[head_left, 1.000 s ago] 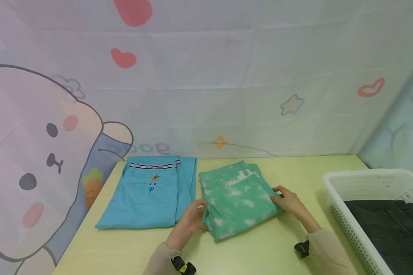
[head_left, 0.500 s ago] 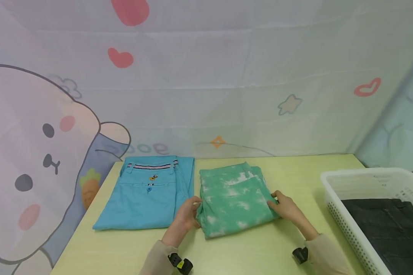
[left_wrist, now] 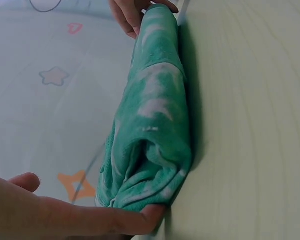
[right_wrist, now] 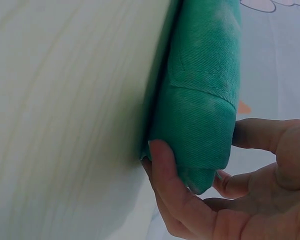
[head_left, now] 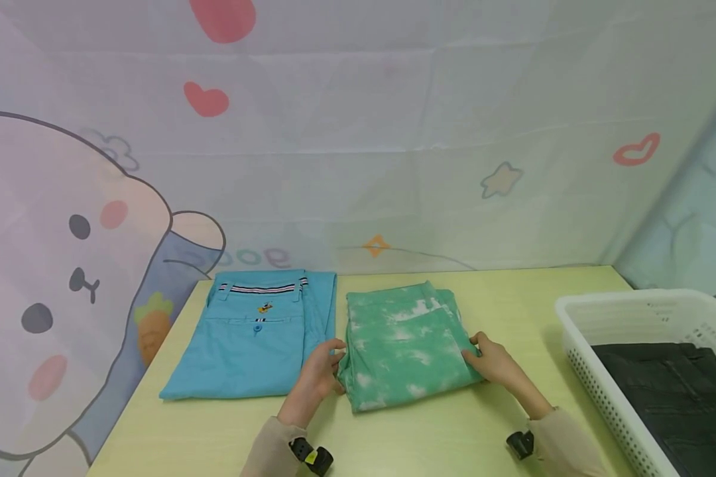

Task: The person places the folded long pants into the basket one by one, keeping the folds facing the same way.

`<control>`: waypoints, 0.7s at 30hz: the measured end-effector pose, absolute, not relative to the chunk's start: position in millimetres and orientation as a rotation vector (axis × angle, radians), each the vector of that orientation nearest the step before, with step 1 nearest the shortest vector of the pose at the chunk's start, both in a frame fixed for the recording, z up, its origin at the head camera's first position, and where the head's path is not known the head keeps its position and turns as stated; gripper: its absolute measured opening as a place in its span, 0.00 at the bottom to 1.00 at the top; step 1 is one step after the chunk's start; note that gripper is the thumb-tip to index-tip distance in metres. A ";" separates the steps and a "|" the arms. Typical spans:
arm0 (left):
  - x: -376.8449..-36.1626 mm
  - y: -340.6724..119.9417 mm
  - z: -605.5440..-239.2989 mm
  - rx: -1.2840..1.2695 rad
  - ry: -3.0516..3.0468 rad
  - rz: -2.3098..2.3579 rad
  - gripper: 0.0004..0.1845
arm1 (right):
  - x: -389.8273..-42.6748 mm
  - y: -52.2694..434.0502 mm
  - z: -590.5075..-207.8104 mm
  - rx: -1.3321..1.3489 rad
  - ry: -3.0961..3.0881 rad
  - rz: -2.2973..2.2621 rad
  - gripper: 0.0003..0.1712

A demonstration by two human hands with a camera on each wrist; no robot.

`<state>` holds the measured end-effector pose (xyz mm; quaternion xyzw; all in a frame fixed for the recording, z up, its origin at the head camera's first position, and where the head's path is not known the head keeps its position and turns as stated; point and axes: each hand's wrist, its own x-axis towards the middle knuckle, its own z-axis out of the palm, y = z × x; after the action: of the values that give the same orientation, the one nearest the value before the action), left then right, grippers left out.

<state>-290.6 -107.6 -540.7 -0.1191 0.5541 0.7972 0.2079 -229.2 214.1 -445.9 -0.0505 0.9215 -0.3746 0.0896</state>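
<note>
The folded green tie-dye trousers (head_left: 402, 348) lie on the pale yellow table (head_left: 453, 437), just to the right of the folded blue trousers (head_left: 256, 338), which serve here as the fixed mark. A second ago the green bundle sat tilted, its near corner swung away from the blue trousers and a clear strip of table showing between them; half a second ago it had turned nearly square, and now its left edge runs close alongside the blue trousers' right edge, almost touching at the near end.

The left hand (head_left: 316, 377) grasps the green bundle's near left edge, thumb under and fingers on top, right at the seam between the two garments; in the left wrist view its thumb (left_wrist: 90, 217) lies pressed along the bundle's rolled end. Compared with a second ago this hand has drawn in towards the blue trousers. The right hand (head_left: 492, 361) grips the bundle's right edge, on the side away from the blue trousers; the right wrist view shows the thumb (right_wrist: 165, 175) beneath the fold and fingers curled over it.

Far to the right of the blue trousers stands a white basket (head_left: 579, 344) with a dark garment (head_left: 674, 391) in it, unchanged across the frames
</note>
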 end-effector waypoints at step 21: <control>-229.4 -87.5 -432.1 -0.399 1.558 2.228 0.38 | -231.4 223.1 -443.6 -0.105 2.627 -1.229 0.23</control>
<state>-229.4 -87.5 -432.1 -0.1424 0.5559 0.7953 0.1955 -231.4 223.1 -443.6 -0.0360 0.8986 -0.4206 0.1195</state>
